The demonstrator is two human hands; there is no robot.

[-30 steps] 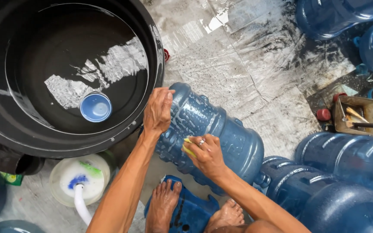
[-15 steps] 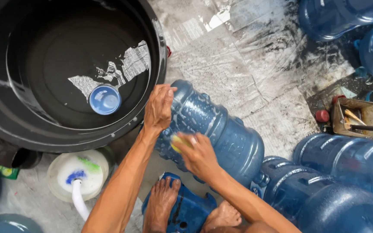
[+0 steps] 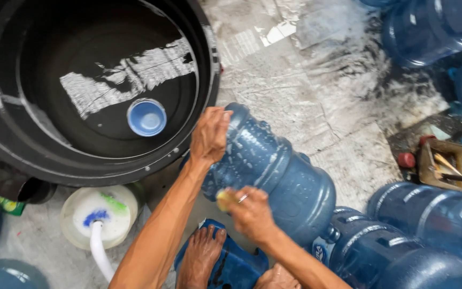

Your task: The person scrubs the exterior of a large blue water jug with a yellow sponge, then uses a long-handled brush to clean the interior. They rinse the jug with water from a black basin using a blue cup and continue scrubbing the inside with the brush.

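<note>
A large blue water jug [image 3: 279, 176] lies tilted on its side on the wet floor, wet with soap suds. My left hand [image 3: 209, 134] presses flat on the jug's shoulder near its neck. Lower down, my right hand [image 3: 249, 211] grips a yellow sponge [image 3: 223, 199] against the jug's side. My bare feet [image 3: 201, 257] rest on a low blue stool [image 3: 231, 267] below the jug.
A big black tub [image 3: 188, 144] of water with a small blue bowl [image 3: 146, 117] floating in it stands at the left. A white bucket [image 3: 100, 217] with a hose sits below it. More blue jugs [image 3: 429, 235] lie at right and top right; a small box [image 3: 447, 163] of tools stands at right.
My right hand with the sponge has slid down and left along the jug. The blue bowl has drifted in the tub, and the view has shifted slightly.
</note>
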